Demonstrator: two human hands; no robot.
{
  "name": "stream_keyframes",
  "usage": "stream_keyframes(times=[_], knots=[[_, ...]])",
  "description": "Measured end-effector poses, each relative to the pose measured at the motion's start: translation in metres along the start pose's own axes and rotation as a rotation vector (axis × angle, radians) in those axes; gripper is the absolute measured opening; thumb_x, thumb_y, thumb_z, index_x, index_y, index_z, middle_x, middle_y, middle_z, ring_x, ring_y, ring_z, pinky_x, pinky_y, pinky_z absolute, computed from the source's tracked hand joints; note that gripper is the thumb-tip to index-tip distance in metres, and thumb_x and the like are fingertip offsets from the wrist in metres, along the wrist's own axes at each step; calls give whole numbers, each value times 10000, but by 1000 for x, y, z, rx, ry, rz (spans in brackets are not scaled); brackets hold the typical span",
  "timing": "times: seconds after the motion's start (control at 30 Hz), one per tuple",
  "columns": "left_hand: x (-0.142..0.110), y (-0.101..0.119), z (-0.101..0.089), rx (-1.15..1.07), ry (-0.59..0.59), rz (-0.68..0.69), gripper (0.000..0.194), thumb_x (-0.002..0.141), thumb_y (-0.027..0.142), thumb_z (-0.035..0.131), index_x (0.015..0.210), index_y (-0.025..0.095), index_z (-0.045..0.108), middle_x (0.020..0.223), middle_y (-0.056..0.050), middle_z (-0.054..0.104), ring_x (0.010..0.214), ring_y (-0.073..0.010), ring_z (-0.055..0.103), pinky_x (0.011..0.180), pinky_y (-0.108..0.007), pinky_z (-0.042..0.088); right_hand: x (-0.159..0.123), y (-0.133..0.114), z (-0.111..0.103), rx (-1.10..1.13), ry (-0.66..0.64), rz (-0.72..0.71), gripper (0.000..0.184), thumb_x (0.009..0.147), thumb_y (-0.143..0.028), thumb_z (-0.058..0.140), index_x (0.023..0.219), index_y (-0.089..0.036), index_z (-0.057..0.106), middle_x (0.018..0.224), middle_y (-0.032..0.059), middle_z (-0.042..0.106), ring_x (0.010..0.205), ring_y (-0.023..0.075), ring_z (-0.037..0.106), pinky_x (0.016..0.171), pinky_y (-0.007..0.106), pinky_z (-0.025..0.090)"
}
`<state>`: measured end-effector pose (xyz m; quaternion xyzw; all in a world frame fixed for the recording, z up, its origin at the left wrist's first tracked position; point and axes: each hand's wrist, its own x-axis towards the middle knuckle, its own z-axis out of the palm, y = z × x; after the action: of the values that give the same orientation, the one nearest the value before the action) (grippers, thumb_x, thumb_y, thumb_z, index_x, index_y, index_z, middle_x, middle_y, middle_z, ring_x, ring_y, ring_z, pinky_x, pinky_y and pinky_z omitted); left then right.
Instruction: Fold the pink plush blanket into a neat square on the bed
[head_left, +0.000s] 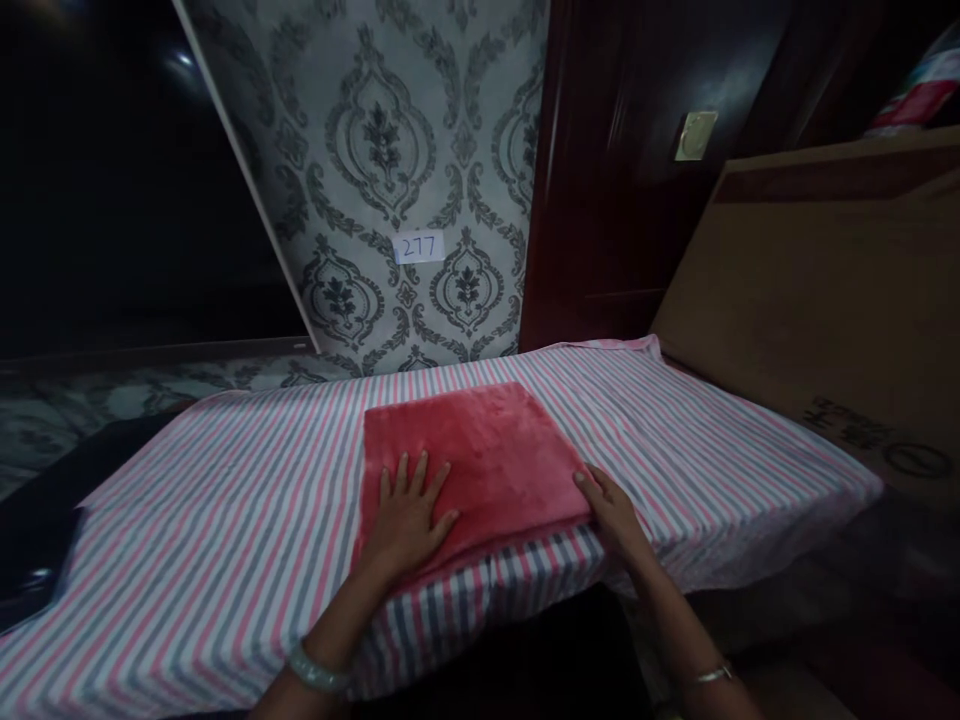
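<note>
A folded red plush towel [480, 450] lies flat on a table covered with a pink, grey and white striped cloth [225, 520]. My left hand [409, 515] rests palm down on the towel's near left part, fingers stretched out and slightly spread. My right hand [611, 510] lies at the towel's near right corner, fingers extended along its edge and touching it. Neither hand holds anything. A bracelet shows on each wrist.
Patterned grey wallpaper with a small white label reading 277 [418, 247] stands behind the table. A dark red wooden door [615, 170] is at the back right. A large cardboard sheet [825, 290] leans beside the table's right end. A dark screen [112, 170] fills the left.
</note>
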<state>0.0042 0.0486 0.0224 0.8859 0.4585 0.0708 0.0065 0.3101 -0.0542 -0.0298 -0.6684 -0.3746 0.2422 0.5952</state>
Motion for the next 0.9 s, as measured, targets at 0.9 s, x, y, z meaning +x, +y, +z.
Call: stream_keyframes(times=[0.9], knots=[[98, -39, -34, 49, -34, -132, 676, 957, 549, 407, 1543, 213, 384, 1590, -185, 378, 1454, -423, 342, 1138, -628, 275, -4, -10, 5, 4, -15, 41, 691, 730, -748, 594, 1098, -185, 751, 1181, 124, 736, 1178, 353, 637, 1014, 422, 498]])
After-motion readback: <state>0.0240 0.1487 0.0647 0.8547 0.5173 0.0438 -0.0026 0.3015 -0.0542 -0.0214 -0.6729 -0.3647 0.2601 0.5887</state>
